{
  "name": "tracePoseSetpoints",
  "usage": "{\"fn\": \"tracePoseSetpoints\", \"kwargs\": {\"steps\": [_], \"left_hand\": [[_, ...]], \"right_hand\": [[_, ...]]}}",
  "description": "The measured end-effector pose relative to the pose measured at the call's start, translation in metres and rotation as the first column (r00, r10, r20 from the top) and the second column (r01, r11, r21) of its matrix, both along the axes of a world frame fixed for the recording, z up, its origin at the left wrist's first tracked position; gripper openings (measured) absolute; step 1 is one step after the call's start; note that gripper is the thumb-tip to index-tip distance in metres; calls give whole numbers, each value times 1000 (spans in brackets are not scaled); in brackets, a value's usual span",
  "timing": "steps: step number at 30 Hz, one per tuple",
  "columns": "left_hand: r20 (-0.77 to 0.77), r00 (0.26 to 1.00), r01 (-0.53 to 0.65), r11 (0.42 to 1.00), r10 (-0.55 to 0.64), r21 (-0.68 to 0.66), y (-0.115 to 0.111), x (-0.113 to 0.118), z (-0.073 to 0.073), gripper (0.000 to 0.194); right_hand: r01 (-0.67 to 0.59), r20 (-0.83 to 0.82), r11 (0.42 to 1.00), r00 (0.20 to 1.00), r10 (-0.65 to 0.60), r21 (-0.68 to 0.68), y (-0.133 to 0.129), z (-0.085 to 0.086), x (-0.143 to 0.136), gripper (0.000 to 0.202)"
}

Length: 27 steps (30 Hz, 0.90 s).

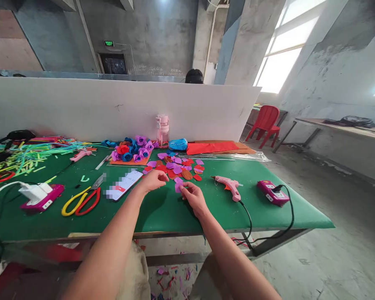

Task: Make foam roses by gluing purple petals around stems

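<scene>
My right hand (194,199) pinches a purple petal (178,186) between thumb and fingertips, just above the green table. To its left, my left hand (155,180) has its fingers curled together; whether anything is in them is hidden. Right behind both hands lies a loose pile of red, purple and brown petals (177,168). Several finished-looking blue, purple and red flowers (133,149) are heaped on an orange sheet further back. A pink glue gun (228,185) rests to the right of my right hand, its cord running off the front edge.
Left of my arms lie a phone (125,185) and scissors (84,200) with yellow and red handles. Power strips sit at the left (43,198) and right (272,193). A pink bottle (163,130) stands before a white partition (125,106). Coloured strips (34,154) cover the far left.
</scene>
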<state>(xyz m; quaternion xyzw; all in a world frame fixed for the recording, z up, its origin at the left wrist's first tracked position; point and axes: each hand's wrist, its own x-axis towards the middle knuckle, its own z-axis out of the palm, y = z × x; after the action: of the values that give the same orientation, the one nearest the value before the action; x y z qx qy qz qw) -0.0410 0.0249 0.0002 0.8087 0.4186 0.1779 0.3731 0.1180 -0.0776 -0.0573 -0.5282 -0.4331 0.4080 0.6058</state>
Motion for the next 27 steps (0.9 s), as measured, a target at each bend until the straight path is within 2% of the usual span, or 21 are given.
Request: {"fn": "tracePoseSetpoints", "kwargs": {"steps": [3,6,9,12,15,17,22,25,27], "left_hand": [[24,989,148,983,-147,-112,-14,7,4,13],[36,977,213,953,-210,-217,-22,11,8,11],[86,977,213,911,-195,-352,-27,13,11,10],[153,984,149,892,-91,-426,-29,16,12,10],[202,979,52,923,29,-382,-31,20,14,8],[197,979,9,948,57,-319,-32,23,15,8],[190,977,115,988,-94,-101,-32,30,11,17],[140,989,55,998,-51,-29,-28,34,4,13],[112,993,29,999,-24,-45,-24,35,0,13]], "right_hand": [[51,-90,998,995,-47,41,-1,5,1,30],[93,-103,992,991,-84,86,-2,8,1,28],[89,-98,990,992,-79,105,-3,9,1,27],[54,-89,997,995,-49,62,-3,8,0,28],[11,-73,1000,997,-10,15,-4,8,-1,29],[2,-57,1000,998,-1,12,-4,6,-1,28],[-12,8,1000,1000,11,18,-1,2,-1,22],[-18,98,1000,995,15,26,-1,2,-2,21],[46,179,997,982,-56,61,-6,4,4,23]]}}
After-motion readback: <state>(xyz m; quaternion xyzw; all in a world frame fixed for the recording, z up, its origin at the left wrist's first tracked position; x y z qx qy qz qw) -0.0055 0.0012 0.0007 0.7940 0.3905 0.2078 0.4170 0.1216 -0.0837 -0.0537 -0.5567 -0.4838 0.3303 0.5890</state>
